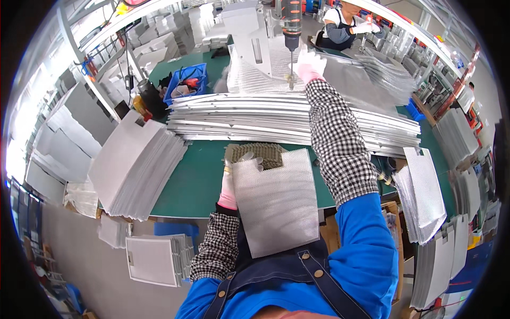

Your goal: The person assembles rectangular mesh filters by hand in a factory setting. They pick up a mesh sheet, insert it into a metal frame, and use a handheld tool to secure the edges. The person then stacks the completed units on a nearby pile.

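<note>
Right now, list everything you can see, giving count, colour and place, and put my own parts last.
Notched mesh panel: one, silver, front centre
Ribbed block: one, brown, behind that panel
Table: one, green, middle
Long strips: many, whitish, across the table
Power driver: one, orange and dark, top centre
Basket: one, blue, table's far left
Left panel stack: one, pale, table's left edge
Right mesh stack: one, silver, table's right edge
Framed panels: several, pale, lower left
Background sheets: too many to count, pale, far left
Another person: one, dark apron, upper right
Left fingers: pale glove, at the panel's top left
Right fingers: pale glove, beside the driver's shaft
</note>
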The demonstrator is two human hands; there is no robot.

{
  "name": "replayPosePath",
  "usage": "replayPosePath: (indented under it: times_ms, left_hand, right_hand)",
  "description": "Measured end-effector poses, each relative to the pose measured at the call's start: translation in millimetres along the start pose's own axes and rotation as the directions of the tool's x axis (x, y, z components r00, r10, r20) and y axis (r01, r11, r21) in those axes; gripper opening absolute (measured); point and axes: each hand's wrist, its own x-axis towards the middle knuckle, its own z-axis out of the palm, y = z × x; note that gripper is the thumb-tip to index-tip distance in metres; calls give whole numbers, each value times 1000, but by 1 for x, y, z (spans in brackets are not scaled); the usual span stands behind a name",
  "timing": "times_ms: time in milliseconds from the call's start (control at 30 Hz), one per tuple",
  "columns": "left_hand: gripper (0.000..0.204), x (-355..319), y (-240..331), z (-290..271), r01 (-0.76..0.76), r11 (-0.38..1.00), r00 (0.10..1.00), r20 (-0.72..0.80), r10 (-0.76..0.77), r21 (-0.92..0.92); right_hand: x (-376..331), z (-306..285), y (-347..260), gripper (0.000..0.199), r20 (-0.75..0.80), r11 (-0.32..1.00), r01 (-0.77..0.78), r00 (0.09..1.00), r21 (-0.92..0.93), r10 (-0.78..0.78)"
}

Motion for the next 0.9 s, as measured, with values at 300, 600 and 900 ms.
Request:
replayPosePath:
  times_ms: [300,600,900]
  left_hand:
    - [80,-1,-1,-8,78,976,997,3,-79,-205]
    - [92,36,-27,0,173,969,931,350,-102,-178]
    - [69,-2,3,-32,-115,963,944,274,183,-245]
  right_hand:
    - [22,5,13,110,-58,917,-36,996,398,64]
    - [123,123,189,44,-469,610,328,879,722,82]
    - [-72,-25,48,51,357,249,-312,921,917,-159]
